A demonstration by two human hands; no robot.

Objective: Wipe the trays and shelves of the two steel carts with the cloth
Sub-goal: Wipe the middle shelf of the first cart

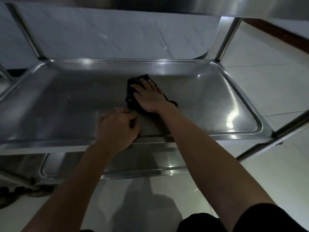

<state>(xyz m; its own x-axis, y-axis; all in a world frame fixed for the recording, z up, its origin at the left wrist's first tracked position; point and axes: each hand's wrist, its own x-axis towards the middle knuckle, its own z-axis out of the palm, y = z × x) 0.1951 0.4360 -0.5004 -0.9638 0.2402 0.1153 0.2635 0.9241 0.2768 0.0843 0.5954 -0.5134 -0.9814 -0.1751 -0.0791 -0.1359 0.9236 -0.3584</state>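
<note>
Right hand lay flat, fingers straight and spread, pressing a dark cloth against the floor of the middle steel tray. Cloth sat near the tray's center, slightly toward its far rim. Left hand rested at the tray's near rim, fingers curled over the edge as if bracing (how firmly it gripped could not be told).

Tray was a shallow steel rectangle with rounded corners, its long axis running left to right across the view. Above it hung the underside of an upper tray. Below its near rim, 1 lower shelf showed. At the tray's right corners stood 2 upright steel posts.

Cloth was bunched under the palm, its longer dimension running from the tray's far rim toward the near right, with a loose tail trailing beside the wrist.

Judged from this, the wiping of this tray was under way. To do it well, the palm should stay flat, strokes should follow the tray's long axis, and the corners and raised rim need passes too. The bracing hand should steady the cart.
</note>
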